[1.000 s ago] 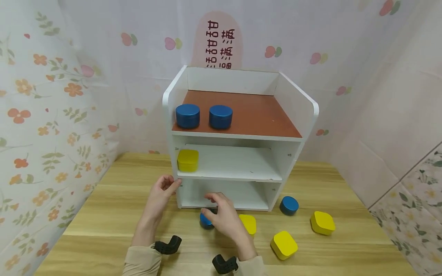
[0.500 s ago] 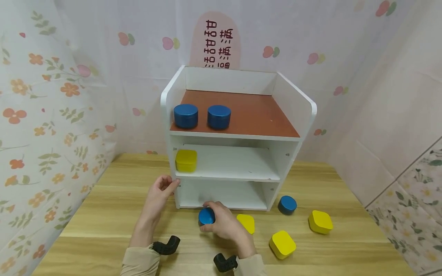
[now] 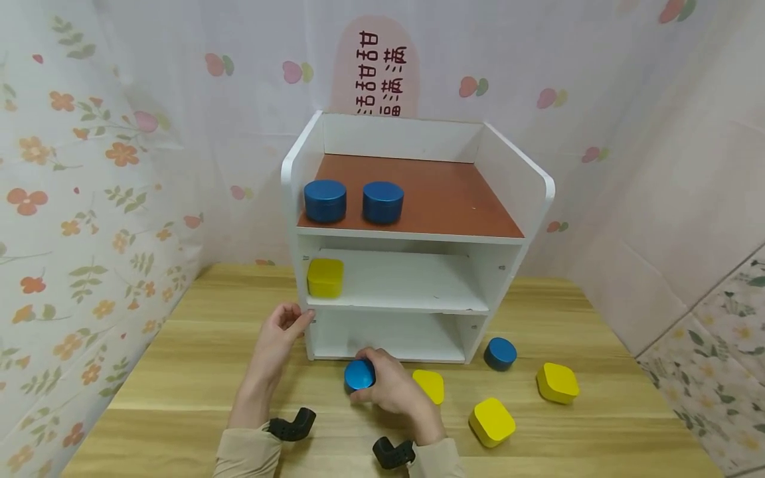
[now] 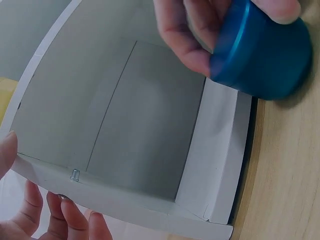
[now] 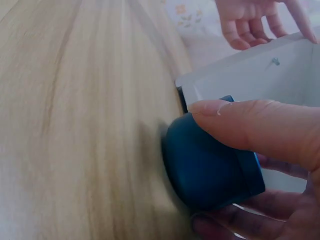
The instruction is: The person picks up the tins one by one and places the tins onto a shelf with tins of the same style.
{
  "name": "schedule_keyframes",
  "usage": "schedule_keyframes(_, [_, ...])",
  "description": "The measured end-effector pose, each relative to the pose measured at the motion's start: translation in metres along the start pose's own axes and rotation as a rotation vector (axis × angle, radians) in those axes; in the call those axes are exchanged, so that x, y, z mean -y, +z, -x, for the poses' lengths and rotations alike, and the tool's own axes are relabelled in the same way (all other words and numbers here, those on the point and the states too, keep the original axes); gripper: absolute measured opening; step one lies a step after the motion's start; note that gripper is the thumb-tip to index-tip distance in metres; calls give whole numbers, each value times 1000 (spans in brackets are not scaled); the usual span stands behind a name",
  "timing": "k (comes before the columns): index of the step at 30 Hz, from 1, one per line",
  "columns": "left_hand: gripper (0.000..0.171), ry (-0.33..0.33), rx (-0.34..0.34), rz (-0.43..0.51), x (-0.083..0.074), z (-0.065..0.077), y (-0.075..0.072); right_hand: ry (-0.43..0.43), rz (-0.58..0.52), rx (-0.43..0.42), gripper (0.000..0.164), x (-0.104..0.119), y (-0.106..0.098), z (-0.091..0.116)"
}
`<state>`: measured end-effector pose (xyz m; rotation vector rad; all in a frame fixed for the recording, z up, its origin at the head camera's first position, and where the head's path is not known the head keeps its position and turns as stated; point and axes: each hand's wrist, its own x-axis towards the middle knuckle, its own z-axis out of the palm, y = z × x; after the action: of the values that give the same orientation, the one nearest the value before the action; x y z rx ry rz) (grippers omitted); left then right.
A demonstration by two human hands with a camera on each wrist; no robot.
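Note:
My right hand (image 3: pixel 391 385) grips a round blue tin (image 3: pixel 359 375) at the table, just in front of the white shelf unit (image 3: pixel 412 310). In the right wrist view the thumb presses one side of the blue tin (image 5: pixel 205 160), with fingers round the other side. My left hand (image 3: pixel 285 325) grips the left side panel of the shelf unit near the middle shelf. In the left wrist view the left thumb (image 4: pixel 7 152) lies at the panel's inner side and the fingers outside it. Two more blue tins (image 3: pixel 325 201) stand on the brown top, and a yellow square tin (image 3: pixel 325 278) on the middle shelf.
A yellow tin (image 3: pixel 430 386) lies partly behind my right hand. Further right on the wooden table (image 3: pixel 179 398) are a blue tin (image 3: pixel 500 354) and two yellow tins (image 3: pixel 492 423). A printed curtain (image 3: pixel 239 133) hangs behind the shelf unit.
My right hand has come down round the blue tin in front of the shelf unit and taken hold of it. The left hand has stayed on the side panel.

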<state>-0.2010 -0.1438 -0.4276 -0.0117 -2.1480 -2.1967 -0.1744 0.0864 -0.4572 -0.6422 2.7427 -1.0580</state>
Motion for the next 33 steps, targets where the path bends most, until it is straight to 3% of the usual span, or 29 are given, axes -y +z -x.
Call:
schedule_keyframes(18, [33, 1, 5, 0, -3, 2, 4, -84, -56, -22, 54, 2, -16, 5])
schedule_keyframes(33, [36, 5, 5, -8, 0, 0, 1, -115, -44, -71, 57, 32, -39, 24])
